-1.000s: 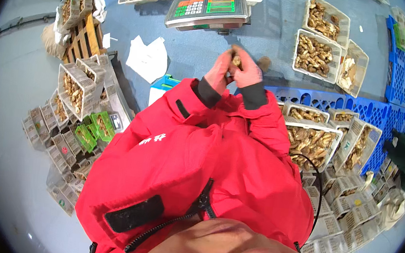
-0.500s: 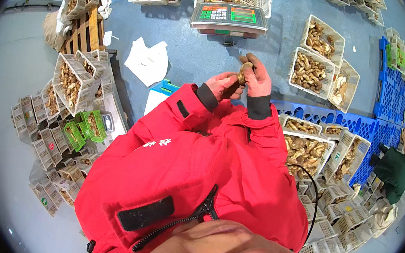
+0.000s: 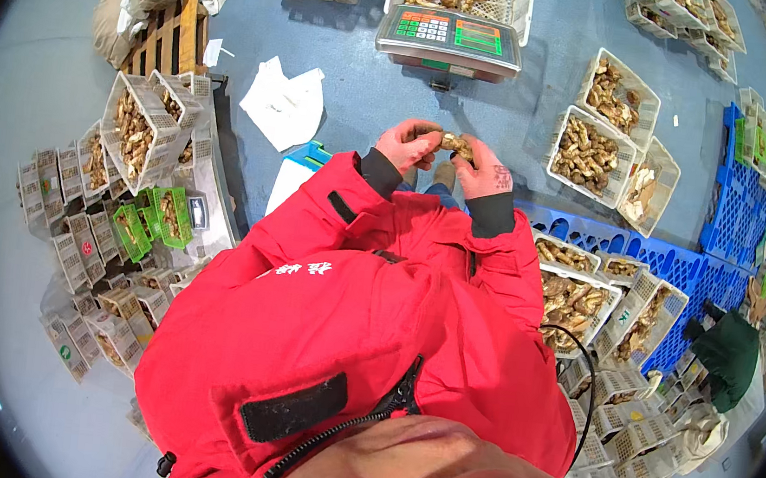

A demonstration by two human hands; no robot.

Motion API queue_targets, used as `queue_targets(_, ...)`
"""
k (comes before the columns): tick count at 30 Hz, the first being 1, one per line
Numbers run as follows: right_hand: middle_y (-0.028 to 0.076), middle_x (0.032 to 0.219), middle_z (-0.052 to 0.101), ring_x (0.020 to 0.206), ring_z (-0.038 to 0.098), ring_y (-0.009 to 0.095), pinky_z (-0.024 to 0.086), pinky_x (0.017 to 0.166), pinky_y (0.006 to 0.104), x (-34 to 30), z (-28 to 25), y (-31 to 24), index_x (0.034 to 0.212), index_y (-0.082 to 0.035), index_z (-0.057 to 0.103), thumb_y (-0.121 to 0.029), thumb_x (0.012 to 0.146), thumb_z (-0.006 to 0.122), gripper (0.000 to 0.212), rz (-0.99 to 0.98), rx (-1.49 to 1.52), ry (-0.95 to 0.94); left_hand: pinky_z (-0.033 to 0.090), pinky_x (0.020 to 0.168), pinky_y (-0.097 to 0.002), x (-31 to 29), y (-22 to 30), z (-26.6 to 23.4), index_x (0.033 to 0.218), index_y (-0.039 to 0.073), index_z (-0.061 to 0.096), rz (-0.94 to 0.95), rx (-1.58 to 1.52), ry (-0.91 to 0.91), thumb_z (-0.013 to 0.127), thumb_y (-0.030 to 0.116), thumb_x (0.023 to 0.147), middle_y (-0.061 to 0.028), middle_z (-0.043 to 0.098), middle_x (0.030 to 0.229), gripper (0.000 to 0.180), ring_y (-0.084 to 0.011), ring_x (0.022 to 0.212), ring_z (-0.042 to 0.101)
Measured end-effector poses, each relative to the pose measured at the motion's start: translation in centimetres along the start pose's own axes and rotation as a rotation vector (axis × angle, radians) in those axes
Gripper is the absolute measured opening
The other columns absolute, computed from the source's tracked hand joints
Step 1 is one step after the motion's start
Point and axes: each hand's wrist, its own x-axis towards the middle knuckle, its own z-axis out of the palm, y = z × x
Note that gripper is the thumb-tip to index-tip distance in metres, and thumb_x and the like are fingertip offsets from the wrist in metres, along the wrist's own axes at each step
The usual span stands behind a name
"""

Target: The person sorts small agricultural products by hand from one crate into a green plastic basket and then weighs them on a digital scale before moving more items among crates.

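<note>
A brown and cream mushroom [image 3: 455, 144] is held between my two hands in front of my body. My left hand [image 3: 409, 145] pinches its left end with thumb and fingers. Around its right end close the fingers of my right hand [image 3: 484, 169], which has dark smudges on its back. Beyond the hands stands a scale [image 3: 449, 39] with a keypad and a green display. Just behind it, a white crate [image 3: 517, 6] holds many similar mushrooms.
White crates of mushrooms [image 3: 588, 158] stand at the right, beside blue plastic pallets [image 3: 747, 221]. More crates [image 3: 137, 134] are stacked at the left, near a wooden pallet [image 3: 169, 39]. White sheets [image 3: 282, 102] lie on the floor. A person in dark green [image 3: 727, 355] bends at the far right.
The mushroom has turned from upright to lying nearly sideways between my hands. My right hand has come lower, showing its back. The whole view has shifted slightly.
</note>
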Motion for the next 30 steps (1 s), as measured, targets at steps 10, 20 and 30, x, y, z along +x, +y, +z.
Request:
queue_targets(10, 0.005, 0.074, 0.054, 0.058, 0.051, 0.009, 0.04, 0.05, 0.02, 1.2, -1.6, -1.1, 0.101, 0.0, 0.048, -0.028, 0.083, 0.046, 0.033, 0.501, 1.124, -0.45, 0.044, 0.073, -0.0291, 0.4, 0.5, -0.3, 0.111, 0.002, 0.043, -0.06, -0.159, 0.035, 0.047, 0.031, 0.083, -0.0087, 0.053, 0.1, 0.04, -0.0159, 0.088, 0.053)
queue_targets(20, 0.007, 0.078, 0.056, 0.057, 0.05, 0.011, 0.04, 0.05, 0.0219, 0.6, -0.6, -1.6, 0.1, -0.002, 0.047, -0.039, 0.082, 0.045, 0.041, 0.606, 1.433, -0.601, 0.041, 0.078, -0.0325, 0.5, 1.4, 1.7, 0.115, 0.005, 0.039, 0.021, -0.353, -0.26, 0.048, 0.035, 0.082, -0.0107, 0.05, 0.103, 0.046, -0.0187, 0.092, 0.05)
queue_targets(30, 0.004, 0.065, 0.055, 0.051, 0.048, 0.009, 0.04, 0.046, 0.0217, -0.6, 1.6, -2.1, 0.082, -0.001, 0.05, -0.019, 0.076, 0.054, 0.019, 0.494, 1.036, -0.181, 0.043, 0.077, -0.0297, 1.4, 1.0, 2.0, 0.112, -0.001, 0.04, 0.037, -0.141, -0.156, 0.048, 0.024, 0.083, -0.0113, 0.053, 0.1, 0.039, -0.0185, 0.089, 0.052)
